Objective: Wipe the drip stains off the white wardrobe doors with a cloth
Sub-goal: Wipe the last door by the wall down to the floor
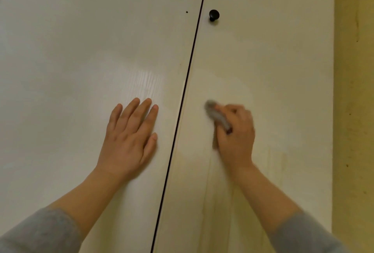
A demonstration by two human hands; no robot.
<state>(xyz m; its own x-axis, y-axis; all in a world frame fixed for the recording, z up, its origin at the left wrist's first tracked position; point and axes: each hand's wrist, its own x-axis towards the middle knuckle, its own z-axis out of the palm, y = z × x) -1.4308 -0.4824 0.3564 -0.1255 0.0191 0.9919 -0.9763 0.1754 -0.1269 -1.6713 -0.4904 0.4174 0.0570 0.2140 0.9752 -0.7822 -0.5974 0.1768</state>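
On the right door [263, 60], right hand [236, 133] grips cloth [217, 116].

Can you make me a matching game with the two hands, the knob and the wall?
Things:
1 left hand
2 right hand
3 knob
4 wall

Match with:
A black, on the right door
B yellowish, at the far right
C lies flat on the left door
D grips the grey cloth

Pairs: 1-C, 2-D, 3-A, 4-B.
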